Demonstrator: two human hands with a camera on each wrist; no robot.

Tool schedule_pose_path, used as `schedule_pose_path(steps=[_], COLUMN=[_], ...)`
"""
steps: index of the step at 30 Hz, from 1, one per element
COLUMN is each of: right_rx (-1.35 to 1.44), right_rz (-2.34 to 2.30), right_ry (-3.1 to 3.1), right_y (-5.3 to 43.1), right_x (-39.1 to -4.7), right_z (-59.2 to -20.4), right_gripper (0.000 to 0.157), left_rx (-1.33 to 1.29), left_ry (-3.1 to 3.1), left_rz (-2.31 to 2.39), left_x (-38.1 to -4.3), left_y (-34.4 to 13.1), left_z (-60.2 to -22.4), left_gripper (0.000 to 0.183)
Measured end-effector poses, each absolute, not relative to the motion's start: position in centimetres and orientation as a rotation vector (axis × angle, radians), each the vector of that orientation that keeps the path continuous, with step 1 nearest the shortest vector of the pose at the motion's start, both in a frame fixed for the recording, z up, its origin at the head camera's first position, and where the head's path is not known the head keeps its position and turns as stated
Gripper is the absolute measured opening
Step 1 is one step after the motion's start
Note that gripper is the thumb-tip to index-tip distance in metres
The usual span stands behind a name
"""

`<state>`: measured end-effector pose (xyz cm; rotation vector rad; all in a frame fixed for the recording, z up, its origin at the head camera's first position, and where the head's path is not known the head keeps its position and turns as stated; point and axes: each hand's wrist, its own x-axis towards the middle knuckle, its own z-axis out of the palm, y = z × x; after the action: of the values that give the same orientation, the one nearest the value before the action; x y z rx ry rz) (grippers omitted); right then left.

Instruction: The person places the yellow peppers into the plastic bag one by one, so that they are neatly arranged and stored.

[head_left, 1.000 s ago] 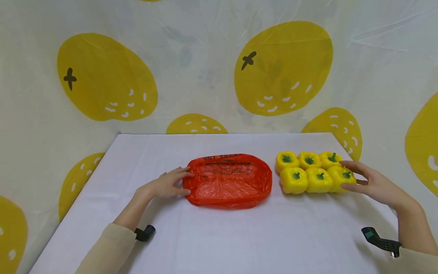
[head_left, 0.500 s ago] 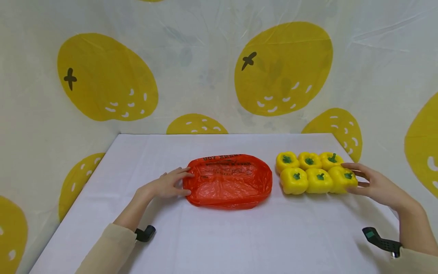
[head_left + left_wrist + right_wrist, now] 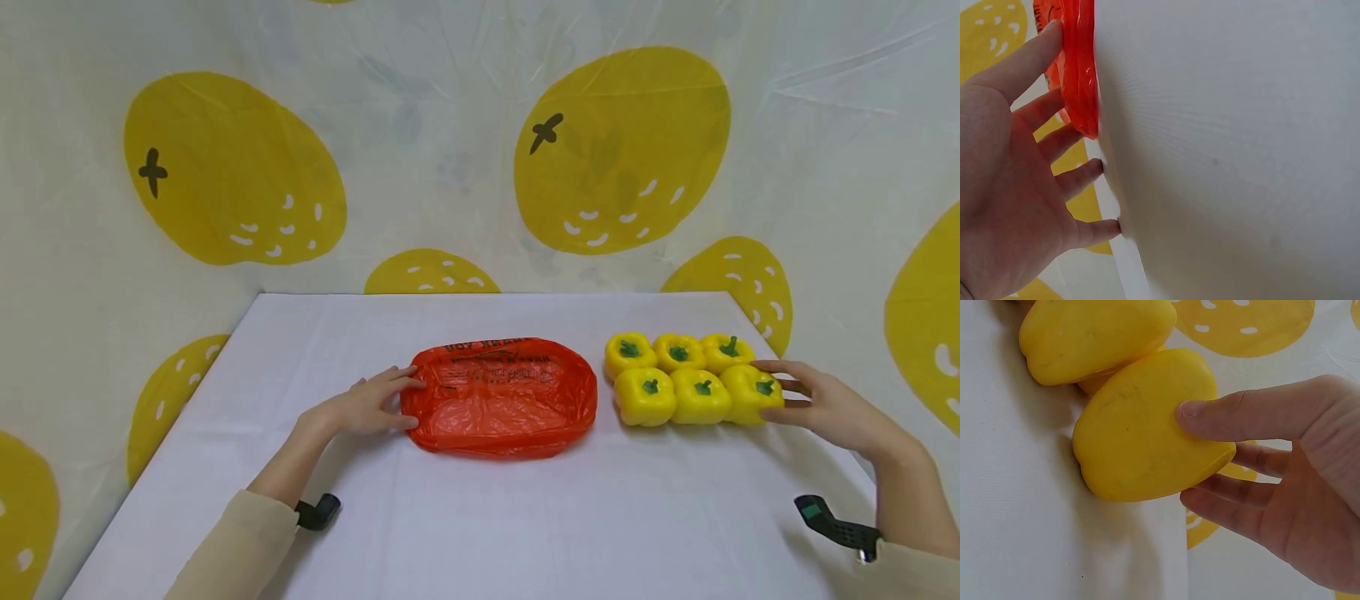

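A red plastic bag [image 3: 498, 412] with dark print lies spread and flattened on the white-covered table [image 3: 510, 525]. At its left end is my left hand [image 3: 358, 408], fingers spread and fingertips touching the edge; the left wrist view shows the thumb against the folded red plastic [image 3: 1080, 75]. Several yellow bell peppers [image 3: 701, 396] with green stems stand in two rows to the right of the bag. My right hand [image 3: 832, 408] holds the front-right pepper [image 3: 1141, 437], its thumb [image 3: 1229, 419] on the near side and its fingers around the far side.
Behind the table hangs a pale curtain [image 3: 435, 167] printed with large yellow fruit, which also drops down both sides. Another yellow pepper [image 3: 1097, 337] leans close to the held one. A black wrist device [image 3: 318, 512] sits on each forearm.
My right hand and the front-right pepper have shifted very slightly to the right. The left hand and the red bag stay where they were.
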<state>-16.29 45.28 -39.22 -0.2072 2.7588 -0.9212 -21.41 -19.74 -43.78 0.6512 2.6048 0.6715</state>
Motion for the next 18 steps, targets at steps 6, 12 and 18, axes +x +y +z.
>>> schedule_pose_path(steps=[6, 12, 18], right_rx=[-0.239, -0.231, -0.247], right_rz=[-0.905, -0.846, -0.803], right_ry=[2.773, 2.808, 2.845], right_y=[45.3, 45.3, 45.3], right_x=[-16.2, -16.1, -16.1], right_z=[-39.2, -38.4, -37.2], right_gripper=[0.077, 0.077, 0.074], left_rx=[0.653, 0.655, 0.654], left_ry=[2.604, 2.61, 2.609], left_rz=[0.67, 0.666, 0.654], left_x=[-21.3, -21.3, -21.2], left_y=[-19.7, -19.6, -19.6], left_z=[-43.6, -43.4, -43.6], left_gripper=[0.065, 0.066, 0.067])
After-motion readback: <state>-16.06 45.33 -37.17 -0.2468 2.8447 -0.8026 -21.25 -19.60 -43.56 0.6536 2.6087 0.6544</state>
